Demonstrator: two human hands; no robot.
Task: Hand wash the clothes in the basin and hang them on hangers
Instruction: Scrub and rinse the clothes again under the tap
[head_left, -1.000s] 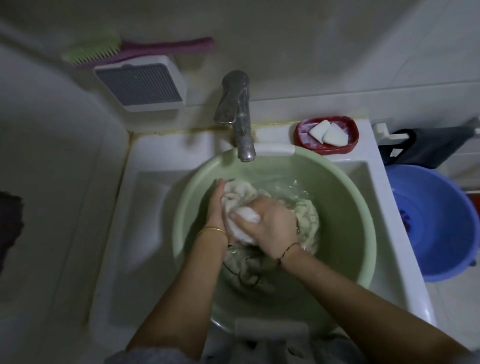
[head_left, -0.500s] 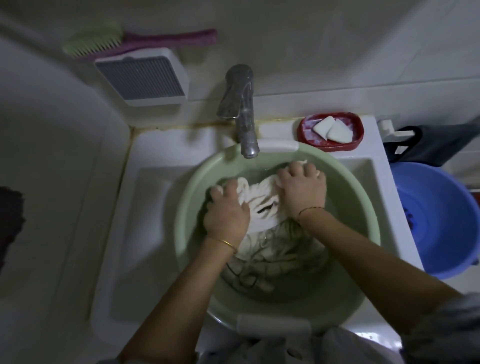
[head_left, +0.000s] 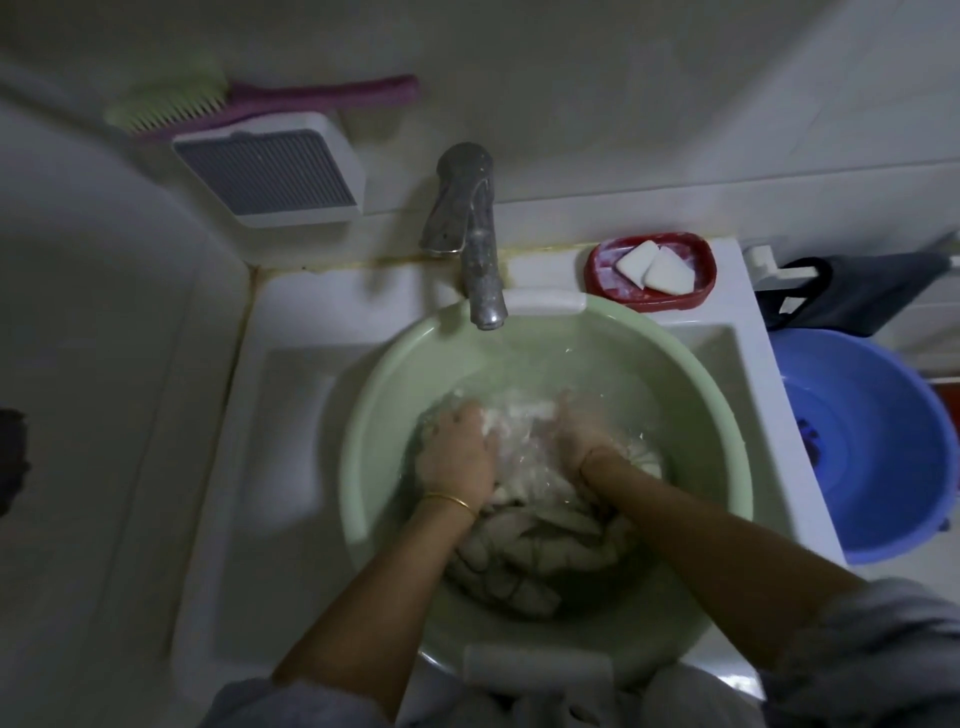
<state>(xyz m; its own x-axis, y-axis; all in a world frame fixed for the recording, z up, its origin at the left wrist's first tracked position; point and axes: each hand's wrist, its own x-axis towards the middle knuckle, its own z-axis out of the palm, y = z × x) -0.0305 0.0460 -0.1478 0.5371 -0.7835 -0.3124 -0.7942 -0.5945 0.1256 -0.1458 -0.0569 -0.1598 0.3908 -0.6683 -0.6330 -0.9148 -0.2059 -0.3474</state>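
A pale green basin (head_left: 379, 431) sits in the white sink and holds water and a whitish patterned garment (head_left: 524, 551). My left hand (head_left: 457, 457), with a gold bangle at the wrist, grips the wet cloth on the left. My right hand (head_left: 587, 441) presses and holds the same cloth on the right, partly under the splashing water. Both hands are blurred by motion. The bunched rest of the garment lies between my forearms at the near side of the basin.
A metal tap (head_left: 475, 239) hangs over the basin's far rim. A red soap dish (head_left: 649, 273) with two white soap pieces stands at the sink's back right. A blue bucket (head_left: 872, 441) is right of the sink, a green-and-pink brush (head_left: 260, 104) on the wall unit.
Both hands have pulled back from the basin's far side toward its middle and pushed the cloth down into the water, which now splashes around them.
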